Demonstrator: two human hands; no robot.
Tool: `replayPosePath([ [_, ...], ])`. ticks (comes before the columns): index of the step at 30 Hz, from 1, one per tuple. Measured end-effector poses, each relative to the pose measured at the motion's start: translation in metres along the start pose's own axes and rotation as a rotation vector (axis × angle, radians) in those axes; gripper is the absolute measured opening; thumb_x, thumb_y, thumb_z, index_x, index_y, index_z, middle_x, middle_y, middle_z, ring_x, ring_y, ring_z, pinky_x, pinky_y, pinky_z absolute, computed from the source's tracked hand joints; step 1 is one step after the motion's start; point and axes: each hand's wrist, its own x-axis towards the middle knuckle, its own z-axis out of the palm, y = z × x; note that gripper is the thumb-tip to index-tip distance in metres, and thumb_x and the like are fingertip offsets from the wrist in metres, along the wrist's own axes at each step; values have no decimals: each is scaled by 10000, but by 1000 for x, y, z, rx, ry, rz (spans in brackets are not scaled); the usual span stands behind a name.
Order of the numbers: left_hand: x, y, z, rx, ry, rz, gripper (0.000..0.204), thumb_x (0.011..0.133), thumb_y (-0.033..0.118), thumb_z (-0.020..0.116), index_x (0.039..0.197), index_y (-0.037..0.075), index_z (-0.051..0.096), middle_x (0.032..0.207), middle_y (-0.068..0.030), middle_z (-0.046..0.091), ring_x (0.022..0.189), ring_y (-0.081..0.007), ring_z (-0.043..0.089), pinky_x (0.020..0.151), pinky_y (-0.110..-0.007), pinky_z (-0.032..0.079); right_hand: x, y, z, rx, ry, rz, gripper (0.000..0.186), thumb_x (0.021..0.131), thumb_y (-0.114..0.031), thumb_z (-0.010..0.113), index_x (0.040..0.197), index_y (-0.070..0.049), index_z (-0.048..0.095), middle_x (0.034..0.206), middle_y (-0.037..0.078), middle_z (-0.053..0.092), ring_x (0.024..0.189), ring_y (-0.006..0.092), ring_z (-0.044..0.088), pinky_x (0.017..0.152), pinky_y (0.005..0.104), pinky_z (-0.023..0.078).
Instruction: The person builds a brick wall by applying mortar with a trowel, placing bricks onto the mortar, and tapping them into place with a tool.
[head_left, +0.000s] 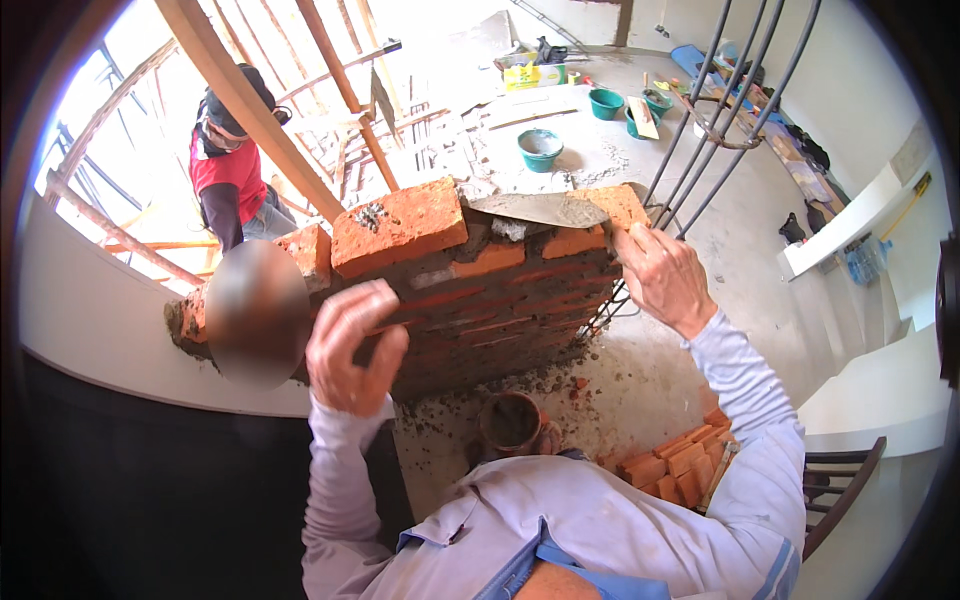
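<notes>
My right hand (668, 278) is closed at the right end of the wall top, gripping a trowel whose handle is mostly hidden by the fingers. The trowel's grey blade (545, 208) points left and lies flat over the top course, above a gap with wet mortar. Left of the blade tip sits an orange brick (400, 228) with a dab of mortar on it. Another brick (612, 203) shows behind the blade's right end. My left hand (352, 345), slightly smeared, hovers empty before the near face of the brick wall (480, 320), thumb and fingers apart.
A mortar bucket (510, 420) stands by my feet, with stacked bricks (685, 465) to its right. Upright steel bars (735, 95) rise past the wall's right end. A person in red (228, 170) is beyond timber props (245, 105). Green basins (540, 148) sit on the far floor.
</notes>
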Motion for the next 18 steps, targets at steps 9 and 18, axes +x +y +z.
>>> replayPosePath([
  [9,55,-54,6,620,-203,191,420,901,329,585,1251,96,588,1265,-148,570,1208,-328,501,1016,-440,392,-62,-79,-5,1672,-156,855,292,1012,-308,422,1068,-37,515,627,-33,448,455,50,433,390,215,383],
  [18,67,-68,8,568,-293,275,410,868,263,604,1243,99,602,1262,-107,575,1218,-303,493,1061,-461,331,-47,-191,78,1529,-7,827,250,978,-252,462,995,-9,518,600,90,527,446,193,511,427,320,408],
])
